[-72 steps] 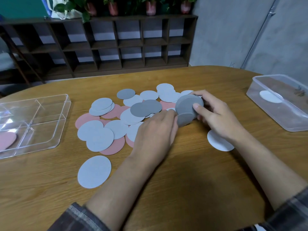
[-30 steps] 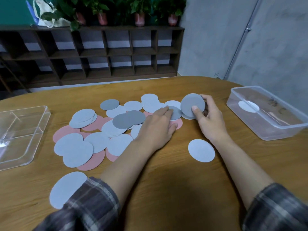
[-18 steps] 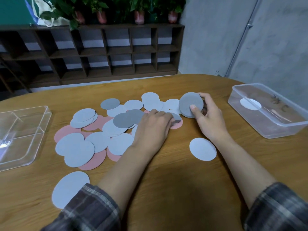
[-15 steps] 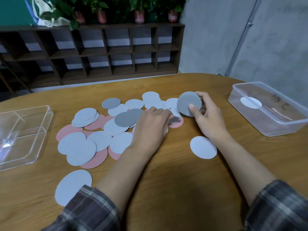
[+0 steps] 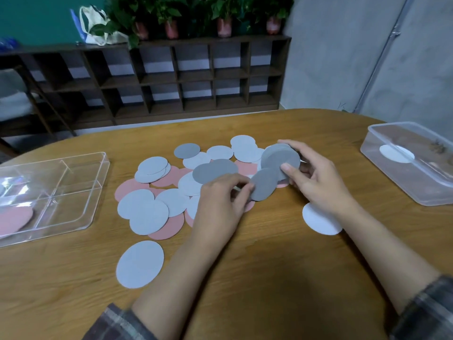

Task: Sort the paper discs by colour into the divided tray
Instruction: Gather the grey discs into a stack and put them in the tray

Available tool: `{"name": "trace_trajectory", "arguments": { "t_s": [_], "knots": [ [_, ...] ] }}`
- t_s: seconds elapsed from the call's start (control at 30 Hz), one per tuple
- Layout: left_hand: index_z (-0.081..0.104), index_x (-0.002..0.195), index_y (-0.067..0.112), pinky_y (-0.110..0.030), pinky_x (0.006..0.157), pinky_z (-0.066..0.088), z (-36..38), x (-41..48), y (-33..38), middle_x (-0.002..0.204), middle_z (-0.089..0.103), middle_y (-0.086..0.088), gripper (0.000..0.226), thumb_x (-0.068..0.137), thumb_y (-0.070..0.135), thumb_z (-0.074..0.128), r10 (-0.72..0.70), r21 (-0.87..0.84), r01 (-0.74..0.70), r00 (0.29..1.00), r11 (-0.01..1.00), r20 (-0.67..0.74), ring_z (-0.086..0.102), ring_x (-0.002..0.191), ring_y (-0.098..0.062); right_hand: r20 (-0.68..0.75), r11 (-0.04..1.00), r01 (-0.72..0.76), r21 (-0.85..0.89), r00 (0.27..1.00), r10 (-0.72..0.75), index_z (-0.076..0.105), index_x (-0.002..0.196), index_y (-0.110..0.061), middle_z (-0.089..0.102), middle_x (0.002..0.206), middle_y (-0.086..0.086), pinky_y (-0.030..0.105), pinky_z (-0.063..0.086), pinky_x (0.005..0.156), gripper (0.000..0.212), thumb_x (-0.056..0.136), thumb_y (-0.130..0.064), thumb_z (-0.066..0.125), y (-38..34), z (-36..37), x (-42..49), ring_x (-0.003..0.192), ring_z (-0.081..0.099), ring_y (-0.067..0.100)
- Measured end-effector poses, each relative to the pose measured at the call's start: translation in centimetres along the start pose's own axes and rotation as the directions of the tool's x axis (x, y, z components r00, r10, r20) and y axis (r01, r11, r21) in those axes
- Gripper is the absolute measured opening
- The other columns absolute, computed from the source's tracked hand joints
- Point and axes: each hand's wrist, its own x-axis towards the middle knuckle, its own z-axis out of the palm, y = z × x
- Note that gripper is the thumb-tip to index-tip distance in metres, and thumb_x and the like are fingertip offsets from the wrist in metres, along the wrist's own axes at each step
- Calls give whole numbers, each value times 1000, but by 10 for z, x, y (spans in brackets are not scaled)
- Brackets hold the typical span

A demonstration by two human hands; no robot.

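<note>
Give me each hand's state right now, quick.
Left hand: closed, pinching one dark grey disc by its edge.
Right hand: closed, holding a stack of dark grey discs.

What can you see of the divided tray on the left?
The divided tray is clear hard-looking plastic, rectangular with rounded corners, low walls and thin clear partitions crossing inside. It sits flat on the wooden table at the left, partly cut off by the frame, apart from the disc pile. A pink disc lies flat in its near compartment. No hand touches it: the left hand pinches a grey disc and the right hand grips a grey stack away from it.
</note>
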Motion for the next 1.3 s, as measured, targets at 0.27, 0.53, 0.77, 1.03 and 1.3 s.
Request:
{"name": "trace_trajectory", "arguments": {
  "t_s": [0.27, 0.53, 0.77, 1.03, 1.3],
  "knots": [
    [78, 93, 26, -28, 74, 59, -9, -4, -3, 88, 77, 18, 2, 92, 26, 77, -175, -89, 168, 981, 982, -86, 72, 74, -1, 133, 1000, -11, -25, 991, 15, 60, 138, -40, 66, 94, 16, 37, 54, 80, 43, 105, -12, 55, -6, 13, -4, 75, 60, 18],
    [66, 137, 25, -34, 86, 64, -5, -6, 3, 107, 79, 10, 42, 97, 18, 72, -231, -252, 230, 973, 940, 24, 78, 77, -6, 178, 998, -49, -37, 982, 55, 54, 142, -49, 66, 93, 21, 51, 52, 89, 42, 107, -32, 40, -13, 21, -9, 78, 59, 23],
    [77, 120, 23, -3, 68, 47, -7, -6, 6, 83, 76, 16, 25, 96, 16, 70, -139, -102, 133, 989, 986, -47, 70, 73, 9, 197, 996, -74, -50, 977, 83, 48, 146, -51, 67, 89, 11, 39, 50, 90, 43, 105, -40, 41, -13, 24, -13, 80, 60, 13],
    [69, 134, 24, -15, 75, 52, -6, -6, 7, 94, 78, 6, 33, 101, 24, 64, -49, 84, 53, 997, 995, -54, 70, 80, -6, 215, 903, 90, -420, 977, 3, 25, 162, -32, 52, 139, -17, -4, 26, 93, 60, 106, -34, 47, -20, 29, -14, 111, 43, -19],
    [70, 124, 22, -33, 76, 53, -3, -3, -1, 90, 75, 2, 25, 102, 28, 59, 30, 220, -26, 999, 975, -15, 67, 81, -13, 204, 908, 135, -397, 977, -56, 51, 138, -33, 66, 115, -15, 15, 43, 78, 34, 105, -29, 54, -15, 28, -14, 95, 60, 6]
  ]
}}
